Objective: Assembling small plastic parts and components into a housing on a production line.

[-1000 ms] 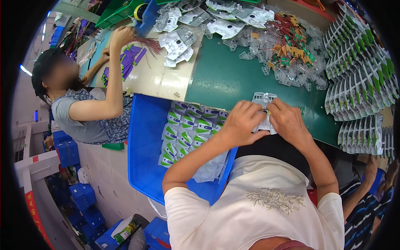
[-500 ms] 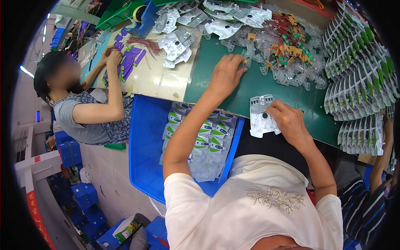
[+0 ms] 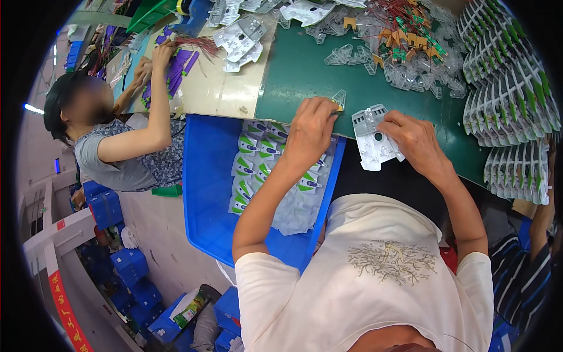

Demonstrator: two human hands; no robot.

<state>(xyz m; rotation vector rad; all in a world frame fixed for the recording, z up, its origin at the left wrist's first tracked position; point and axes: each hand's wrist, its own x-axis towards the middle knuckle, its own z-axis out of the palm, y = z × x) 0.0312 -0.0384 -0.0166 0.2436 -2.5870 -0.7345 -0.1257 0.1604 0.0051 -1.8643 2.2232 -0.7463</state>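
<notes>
Light shell (image 3: 370, 149) held by its edge, small clear piece (image 3: 339, 97) pinched

The grey-and-white shell is held just right of the frame's centre, slightly tilted, at the front edge of the green worktop (image 3: 305, 76); whether it is also propped on that edge cannot be told. It is clasped along its right side by the right hand (image 3: 412, 139), whose grip is narrow, with the round hole left uncovered. In the left hand (image 3: 313, 127), near the centre, the grip is also narrow: the clear piece, with a yellow bit beside the fingertips, is pinched there.

The shell is judged to be light, stiff, moulded plastic, its smooth face perhaps a little slippery. It is best taken by the long side edges, with the thin prongs at its lower end spared, since these could be snapped. The clear piece seems nearly weightless, rigid and brittle; a soft pinch at its wider end is advised. Similar clear parts (image 3: 346, 55) are heaped at the upper centre, where they could easily be tangled with the red wires (image 3: 403, 17).
</notes>
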